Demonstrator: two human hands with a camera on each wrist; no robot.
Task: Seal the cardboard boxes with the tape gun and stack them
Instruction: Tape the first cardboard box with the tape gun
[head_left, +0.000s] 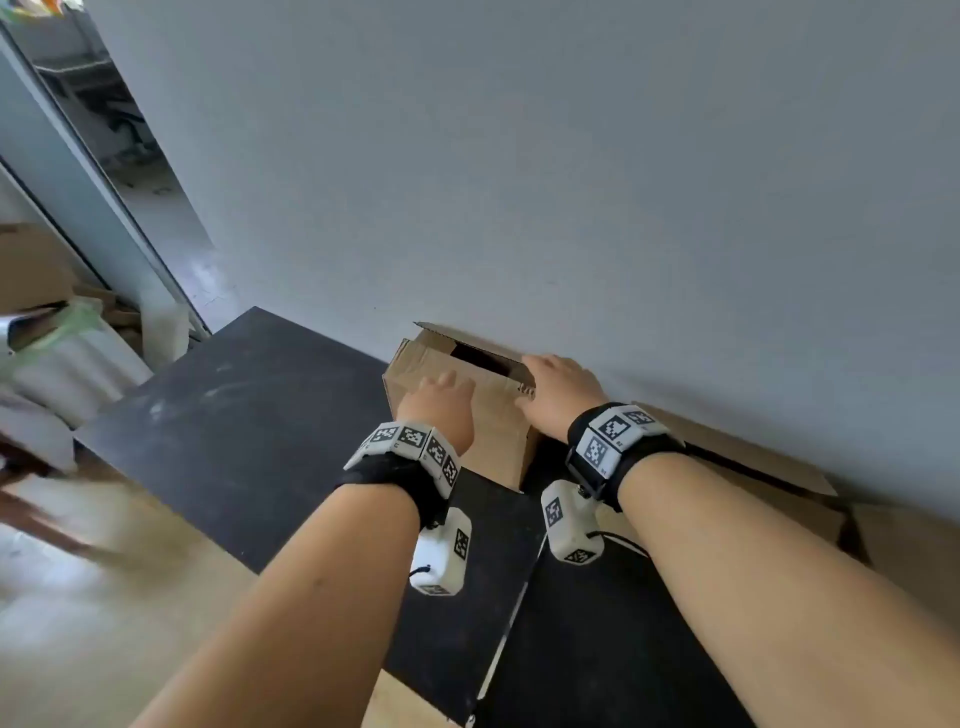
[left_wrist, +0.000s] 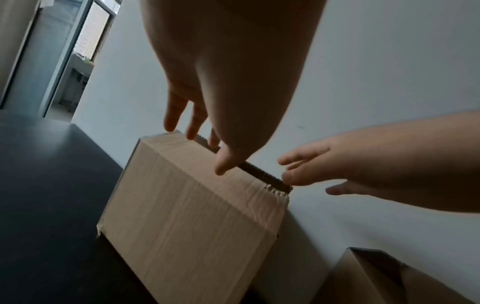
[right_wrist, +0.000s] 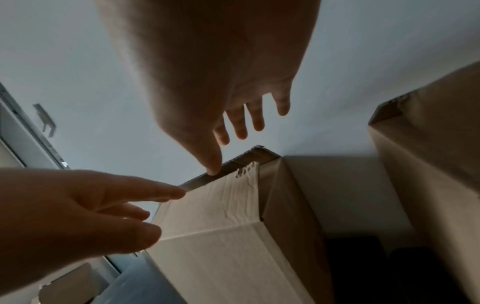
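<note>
Cardboard box (head_left: 462, 410) sits near the middle of the head view, on the black table (head_left: 249, 415) and pushed up against the grey wall (head_left: 571, 182), which we judge keeps it from sliding back while we press on it. At the far left of that view loose cardboard and plastic wrap (head_left: 67, 353) lie heaped by the doorway, well apart from our work. Moving right, our left hand (head_left: 441, 405) lies on the near top flap with fingers spread and nearly straight, gripping nothing; in the left wrist view the thumb reaches the flap's edge beside the dark gap. We read this as holding the flap down flat. A strip of tape already runs down the box's front corner, crinkled at its end (left_wrist: 272, 191), so one seam looks partly sealed while the top is still open. Further right, our right hand (head_left: 558, 395) rests at the box's right top corner, fingers likewise apart and extended, clamped on nothing; its thumb touches the inner flap edge in the right wrist view, probably to bring the two flaps together. At the right of the frame a second box (head_left: 753, 478) lies along the wall, just beside the first, waiting its turn. No tape gun shows in any view.
</note>
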